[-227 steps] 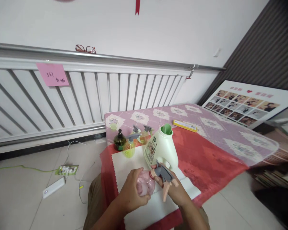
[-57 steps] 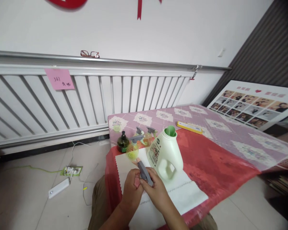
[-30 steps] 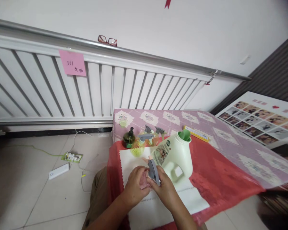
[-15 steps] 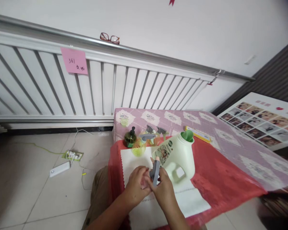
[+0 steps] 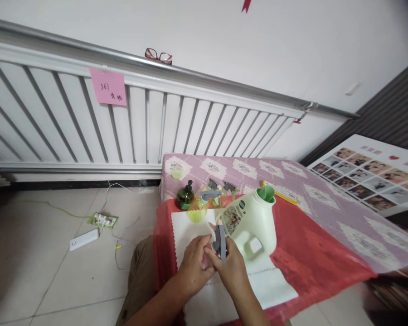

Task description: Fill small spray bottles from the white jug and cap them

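My left hand [image 5: 194,264] is wrapped round a small pink spray bottle [image 5: 206,260], mostly hidden by my fingers. My right hand [image 5: 230,268] grips the bottle's grey and peach trigger sprayer head [image 5: 220,237] on top of it. Both hands are over a white cloth [image 5: 190,228] at the near edge of the low table. Just behind them stands a large pale green detergent jug [image 5: 253,222] with an open green spout.
At the cloth's far end stand a yellow-green spray bottle [image 5: 197,208], a dark green pump bottle [image 5: 185,195] and two more sprayers [image 5: 221,186]. A yellow flat box [image 5: 280,191] lies further back. Red cloth [image 5: 302,249] covers the table; a radiator [image 5: 122,122] stands behind; a power strip [image 5: 84,239] lies on the floor.
My right hand has turned the sprayer head on the pink bottle, from off to the side to upright over the neck. The view has tilted and shifted slightly.
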Demonstrator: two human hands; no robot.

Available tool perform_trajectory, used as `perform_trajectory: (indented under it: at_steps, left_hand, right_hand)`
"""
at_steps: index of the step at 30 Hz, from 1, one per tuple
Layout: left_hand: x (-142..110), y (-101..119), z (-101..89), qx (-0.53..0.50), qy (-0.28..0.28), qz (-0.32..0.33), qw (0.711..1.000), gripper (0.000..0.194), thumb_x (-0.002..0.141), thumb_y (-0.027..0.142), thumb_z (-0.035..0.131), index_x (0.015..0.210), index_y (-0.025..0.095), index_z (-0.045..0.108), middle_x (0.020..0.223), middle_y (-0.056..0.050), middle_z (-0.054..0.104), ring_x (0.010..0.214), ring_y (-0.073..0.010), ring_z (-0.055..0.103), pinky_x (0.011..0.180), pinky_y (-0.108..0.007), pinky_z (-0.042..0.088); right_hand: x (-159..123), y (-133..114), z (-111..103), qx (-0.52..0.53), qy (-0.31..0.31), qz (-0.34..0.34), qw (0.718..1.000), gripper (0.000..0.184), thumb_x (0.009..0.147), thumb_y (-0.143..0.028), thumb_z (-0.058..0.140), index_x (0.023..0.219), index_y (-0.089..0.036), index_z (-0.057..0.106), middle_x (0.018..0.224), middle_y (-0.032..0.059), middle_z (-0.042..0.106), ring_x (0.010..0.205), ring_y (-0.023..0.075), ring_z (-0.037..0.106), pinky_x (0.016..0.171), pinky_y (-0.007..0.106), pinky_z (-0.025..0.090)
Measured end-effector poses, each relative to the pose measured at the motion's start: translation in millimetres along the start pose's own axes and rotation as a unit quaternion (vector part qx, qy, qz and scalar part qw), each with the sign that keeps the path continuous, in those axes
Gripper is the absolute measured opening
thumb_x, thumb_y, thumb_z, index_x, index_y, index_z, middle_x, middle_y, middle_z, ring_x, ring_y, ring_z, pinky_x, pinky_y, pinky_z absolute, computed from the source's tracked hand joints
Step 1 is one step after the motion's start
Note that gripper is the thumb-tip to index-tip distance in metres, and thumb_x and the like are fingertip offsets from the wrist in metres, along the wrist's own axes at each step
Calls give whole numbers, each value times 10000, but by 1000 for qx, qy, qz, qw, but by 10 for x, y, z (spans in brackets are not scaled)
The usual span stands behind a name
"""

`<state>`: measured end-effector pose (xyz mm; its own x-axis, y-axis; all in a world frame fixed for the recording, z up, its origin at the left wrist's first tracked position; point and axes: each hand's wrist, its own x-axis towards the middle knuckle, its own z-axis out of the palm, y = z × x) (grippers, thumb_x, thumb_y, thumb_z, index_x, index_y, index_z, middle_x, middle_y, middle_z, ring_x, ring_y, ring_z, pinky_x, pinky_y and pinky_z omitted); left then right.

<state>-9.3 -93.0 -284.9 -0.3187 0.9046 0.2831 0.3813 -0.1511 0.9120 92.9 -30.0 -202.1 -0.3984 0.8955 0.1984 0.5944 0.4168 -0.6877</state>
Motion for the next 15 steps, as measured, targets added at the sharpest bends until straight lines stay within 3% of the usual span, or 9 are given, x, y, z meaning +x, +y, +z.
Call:
perform_trajectory:
  at_steps: [3, 8, 11, 15]
  left_hand:
    - [-49, -51, 33, -10, 10, -1, 1000, 790, 695, 93, 620, 1430, 191, 346, 1424, -150, 464, 1328, -298, 438, 1126, -541, 345]
    - [-20, 36, -120, -122, -30, 10, 992, 677, 685, 69, 599, 1334, 211, 467, 1430, -131, 470, 1359, -279, 417, 1143, -498, 322]
    - [62, 207, -249, -246, -58, -69, 965, 576, 720, 76, 569, 1274, 215, 501, 1272, -96, 607, 1183, -217, 576, 1013, -391, 450]
    - [185, 408, -255, -285, -37, -129, 949, 395, 667, 44, 563, 1035, 186, 585, 952, -17, 687, 876, -143, 645, 804, -263, 489]
  right_hand:
    - [-9, 19, 0, -15, -27, 15, 999, 267, 720, -453, 650, 796, -210, 568, 734, 33, 647, 675, 223, 641, 644, 355, 523]
    - [-34, 63, 14, -13, -25, 13, 1000, 249, 730, -438, 643, 786, -213, 553, 717, 27, 634, 673, 220, 634, 630, 343, 512]
    - [-48, 86, 31, -6, -23, 6, 1000, 212, 738, -404, 632, 789, -213, 558, 731, 33, 642, 686, 221, 636, 634, 338, 508]
    - [-71, 122, 69, 2, -22, -4, 1000, 106, 699, -262, 599, 779, -227, 540, 745, 28, 650, 719, 217, 644, 642, 318, 508]
